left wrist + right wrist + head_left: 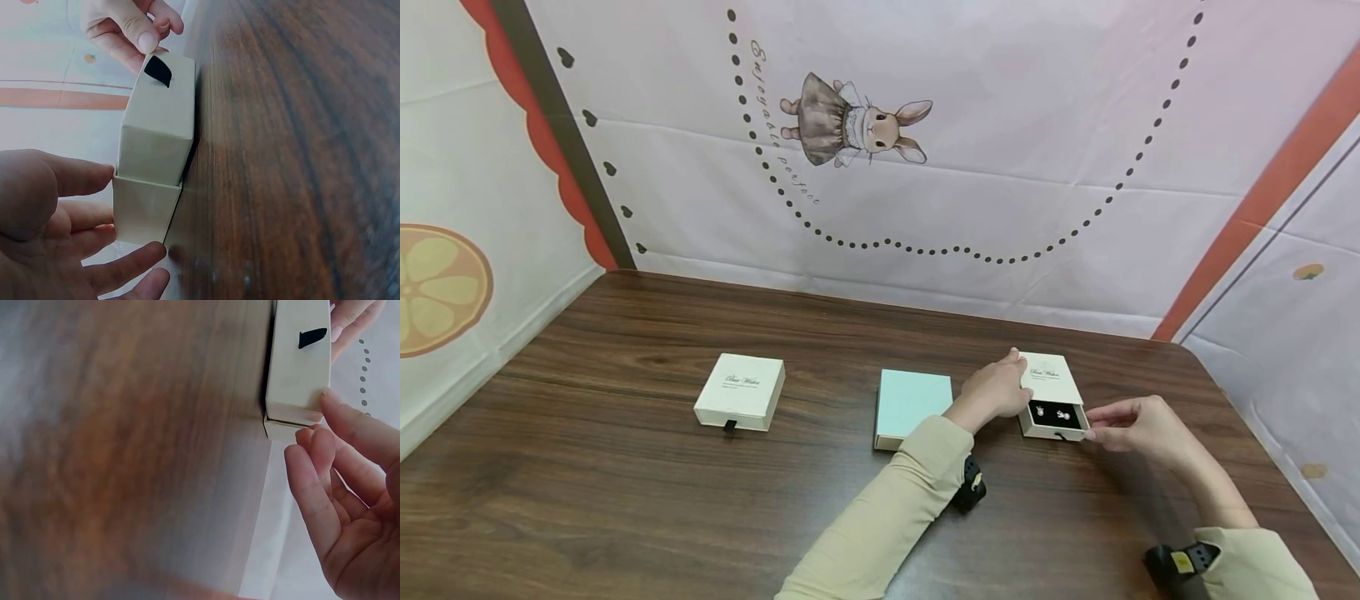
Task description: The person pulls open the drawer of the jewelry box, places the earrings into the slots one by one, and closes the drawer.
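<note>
A small white jewelry box (1051, 377) with printed lettering sits at the right of the table, its drawer (1033, 432) partly slid out toward the front. Inside the drawer, a pair of silver-coloured earrings (1063, 414) rests on a black insert. My left hand (992, 392) holds the box's outer sleeve (145, 209) from the left side. At the drawer's front right corner, my right hand (1142, 429) pinches the drawer between thumb and fingers. A black ribbon tab (158, 71) sticks out of the drawer front in the left wrist view.
A light blue box (913, 400) lies left of my left hand, partly behind the left sleeve. Farther left stands another white box (741, 390) with a black tab. Printed cloth (1000, 125) hangs behind and beside the brown wooden table (625, 500).
</note>
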Motion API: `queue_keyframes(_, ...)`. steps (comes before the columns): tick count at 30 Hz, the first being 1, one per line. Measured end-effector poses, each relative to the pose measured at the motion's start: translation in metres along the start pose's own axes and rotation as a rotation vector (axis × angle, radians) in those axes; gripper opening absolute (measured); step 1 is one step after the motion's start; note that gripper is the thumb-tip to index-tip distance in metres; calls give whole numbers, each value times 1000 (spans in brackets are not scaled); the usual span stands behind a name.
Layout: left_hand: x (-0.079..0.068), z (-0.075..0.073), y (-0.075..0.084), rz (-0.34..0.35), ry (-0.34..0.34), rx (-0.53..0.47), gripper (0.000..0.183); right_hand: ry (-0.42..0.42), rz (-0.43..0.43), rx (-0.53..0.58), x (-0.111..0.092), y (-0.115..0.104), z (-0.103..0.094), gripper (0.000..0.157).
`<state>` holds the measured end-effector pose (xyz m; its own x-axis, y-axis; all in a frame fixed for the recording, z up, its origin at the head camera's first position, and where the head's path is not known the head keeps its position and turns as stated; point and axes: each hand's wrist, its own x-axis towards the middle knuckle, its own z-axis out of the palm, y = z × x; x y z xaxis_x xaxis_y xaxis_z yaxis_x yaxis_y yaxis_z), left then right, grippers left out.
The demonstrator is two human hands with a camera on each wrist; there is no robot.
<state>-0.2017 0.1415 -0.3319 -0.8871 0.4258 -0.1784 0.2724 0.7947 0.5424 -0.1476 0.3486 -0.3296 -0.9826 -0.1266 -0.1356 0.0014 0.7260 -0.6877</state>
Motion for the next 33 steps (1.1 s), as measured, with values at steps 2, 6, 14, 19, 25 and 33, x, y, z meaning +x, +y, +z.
queue_keyframes(2,0,0,0,-1,-2,0,50,2,4,2,1,-1,0,44)
queue_keyframes(6,1,1,0,2,-2,4,50,7,12,7,2,-1,-1,45)
queue_keyframes(14,0,0,1,11,5,10,50,15,15,4,5,-2,-2,46)
queue_keyframes(19,1,0,1,4,6,14,50,25,15,-12,8,-3,-3,48)
queue_keyframes(25,1,1,0,-9,-9,0,50,68,15,-25,11,-4,-1,46)
queue_keyframes(33,1,0,0,-2,-6,7,51,112,-2,-54,16,-3,0,45)
